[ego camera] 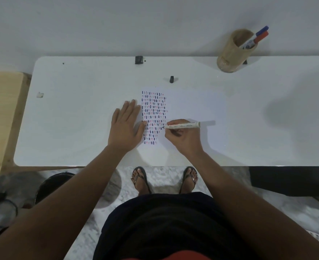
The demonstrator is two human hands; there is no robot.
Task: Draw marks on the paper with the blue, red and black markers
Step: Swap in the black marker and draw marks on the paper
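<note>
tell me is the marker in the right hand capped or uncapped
Uncapped: the marker in the right hand shows a bare dark tip on the paper, and a black cap stands apart.

Smooth white table (79, 119), matt paper (192, 106), wooden pen cup (231, 53)

The scene is dim and flat, with a cool grey cast. Soft shadows fall right of the marker (182, 125) and the holder (233, 51), with 1 broad blurred patch on the table (79, 119) at right. No glare. Wide-angle distortion bows the table's edges; the drawn marks look soft and grainy.
</note>
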